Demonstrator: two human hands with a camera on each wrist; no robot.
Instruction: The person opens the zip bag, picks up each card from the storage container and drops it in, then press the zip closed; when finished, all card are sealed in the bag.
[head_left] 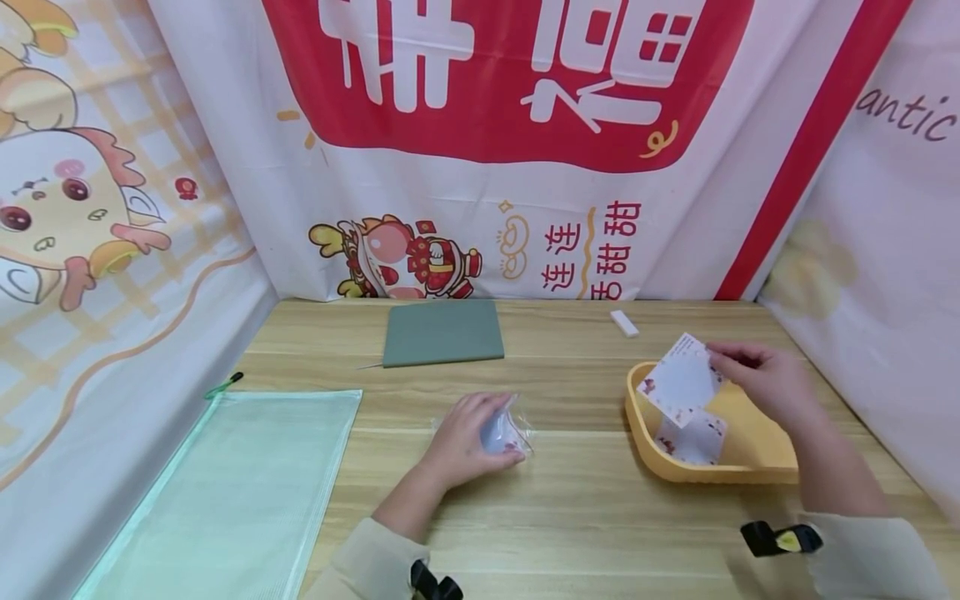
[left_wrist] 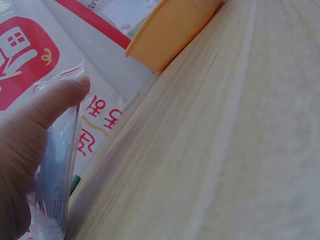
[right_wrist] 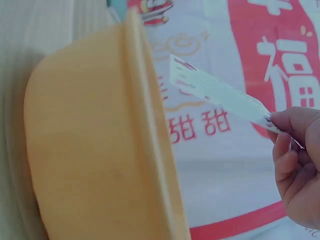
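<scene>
My left hand (head_left: 467,442) grips a clear plastic sleeve (head_left: 510,429) holding pale printed cards, just over the middle of the table. In the left wrist view the thumb lies across the edge of that plastic sleeve (left_wrist: 57,175). My right hand (head_left: 765,379) pinches a white card (head_left: 682,379) with a floral border by its corner, above the yellow basin (head_left: 757,475). Another similar card (head_left: 693,437) lies inside the basin, partly behind the held one. The right wrist view shows the pinched card (right_wrist: 220,95) tilted beyond the basin's rim.
A grey-green notebook (head_left: 444,333) lies at the back of the wooden table (head_left: 570,533). Near the back right is a small white block (head_left: 624,323). A mint mesh zip pouch (head_left: 232,492) covers the left side. Printed cloths (head_left: 480,192) hang behind and at both sides.
</scene>
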